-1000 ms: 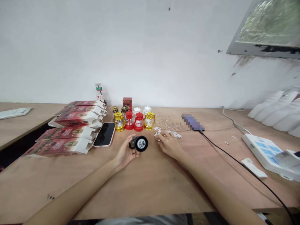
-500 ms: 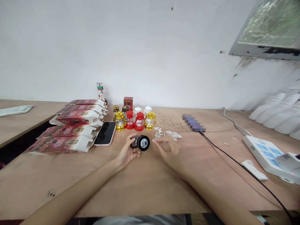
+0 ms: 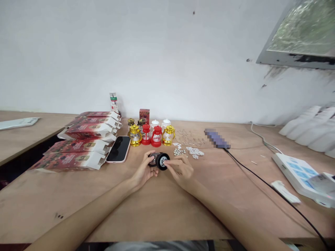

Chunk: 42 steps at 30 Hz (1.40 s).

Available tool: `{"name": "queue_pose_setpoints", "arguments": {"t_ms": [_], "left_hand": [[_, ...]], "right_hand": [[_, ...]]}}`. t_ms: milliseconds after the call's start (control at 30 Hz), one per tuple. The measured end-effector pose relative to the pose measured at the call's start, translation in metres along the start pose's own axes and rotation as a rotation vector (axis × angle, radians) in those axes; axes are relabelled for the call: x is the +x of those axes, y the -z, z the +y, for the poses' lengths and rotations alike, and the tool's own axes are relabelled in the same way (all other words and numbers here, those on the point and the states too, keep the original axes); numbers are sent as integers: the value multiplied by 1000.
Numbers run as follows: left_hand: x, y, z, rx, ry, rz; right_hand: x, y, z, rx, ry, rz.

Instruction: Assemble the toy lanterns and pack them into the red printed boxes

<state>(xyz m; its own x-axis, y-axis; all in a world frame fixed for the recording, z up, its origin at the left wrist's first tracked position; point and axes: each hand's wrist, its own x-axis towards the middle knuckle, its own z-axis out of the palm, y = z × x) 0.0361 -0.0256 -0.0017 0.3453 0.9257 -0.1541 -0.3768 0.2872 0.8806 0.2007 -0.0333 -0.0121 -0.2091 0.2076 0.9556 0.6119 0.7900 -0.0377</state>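
My left hand [image 3: 142,170] is wrapped round a small black lantern [image 3: 154,161], tipped on its side so that its round base faces me. A pale inner area with a dark slot shows in that base. Thumb and forefinger of my right hand [image 3: 181,169] are pinched at the base opening, on a tiny silvery piece that looks like a button cell [image 3: 163,162]; the fingertips mostly hide it. Just beyond lie several loose button cells [image 3: 178,152] and a heap of small white plastic pieces [image 3: 195,152].
Gold, red, white and dark mini lanterns [image 3: 156,136] stand behind my hands, a small red box [image 3: 144,115] behind them. Wire handles [image 3: 192,141] lie alongside. Left are a phone [image 3: 118,150] and flattened red cartons [image 3: 75,159]; right, a cabled blurred device [image 3: 217,138] and power strip [image 3: 298,170].
My right hand has moved left with the tiny piece, from beside the lantern to its base. My left hand keeps its hold on the lantern. The view has shifted slightly.
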Motion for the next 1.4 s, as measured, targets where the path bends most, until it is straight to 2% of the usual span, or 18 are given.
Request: {"name": "queue_pose_setpoints", "arguments": {"t_ms": [433,700,933,1067,1300,1400], "left_hand": [[-1,1,2,-56,0,-2],[0,1,4,-145,-24,29],[0,0,5,-161,-43,26],[1,0,6,-165,-44,37],[1,1,5,-209,-46,5],[1,2,4,-206,-42,3]], "right_hand": [[2,0,-5,-45,150,-47],[-2,-3,-10,-129,175,-157],[-5,-5,-14,-239,229,-143],[-7,-7,-13,-250,203,-143],[-4,-4,-12,-100,145,-127],[-5,-3,-13,-122,135,-135]]}}
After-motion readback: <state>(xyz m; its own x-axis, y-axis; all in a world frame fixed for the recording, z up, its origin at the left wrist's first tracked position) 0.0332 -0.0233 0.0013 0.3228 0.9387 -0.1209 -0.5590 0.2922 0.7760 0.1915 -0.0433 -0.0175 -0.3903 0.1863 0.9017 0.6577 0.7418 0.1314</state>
